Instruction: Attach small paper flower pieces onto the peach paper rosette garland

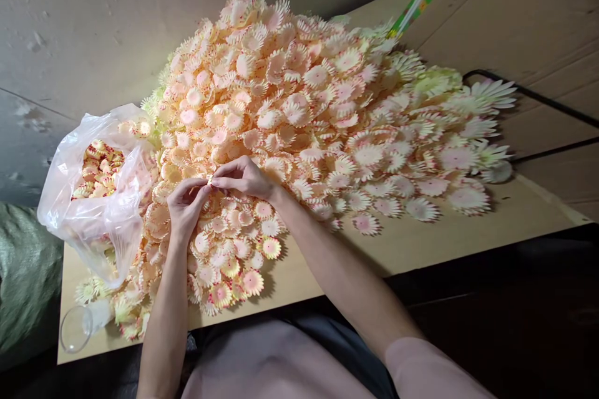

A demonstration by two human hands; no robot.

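A big heap of pink and cream fabric flower pieces (299,93) covers the wooden table (421,243). Over the near left part of the heap, my left hand (185,206) and my right hand (243,177) meet fingertip to fingertip. Both pinch the same small pale flower piece (210,182) between thumb and fingers. Most of that piece is hidden by the fingers. Flat flower pieces (234,249) lie spread just below both hands.
A clear plastic bag (98,199) with more flower pieces lies at the table's left. A small clear cup (77,327) stands at the near left corner. A green packet (418,6) lies far back. A black cord (538,96) runs at right. Green cloth (23,274) hangs off the left.
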